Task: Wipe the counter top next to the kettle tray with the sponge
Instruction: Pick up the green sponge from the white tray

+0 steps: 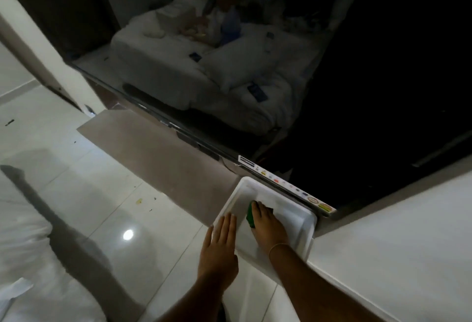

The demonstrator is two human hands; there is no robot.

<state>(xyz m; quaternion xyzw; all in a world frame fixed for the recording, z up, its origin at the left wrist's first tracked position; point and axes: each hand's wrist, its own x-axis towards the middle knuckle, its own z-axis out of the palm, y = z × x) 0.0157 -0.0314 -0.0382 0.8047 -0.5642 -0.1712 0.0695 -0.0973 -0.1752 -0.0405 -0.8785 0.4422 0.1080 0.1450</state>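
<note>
A white tray (305, 235) sits on the grey counter top (163, 148), just below a large dark TV screen. Inside the tray lies a green sponge (250, 215), and my right hand (268, 226) presses down on it with the fingers spread over its top. Flat on the tray's left rim rests my left hand (219, 245), fingers together and holding nothing. No kettle is visible.
The dark TV screen (332, 91) stands along the counter's back edge and reflects a bed with white sheets. A white wall surface (396, 245) rises to the right of the tray. Glossy white floor tiles (102, 206) with small crumbs lie left; white bedding (23, 245) is bottom left.
</note>
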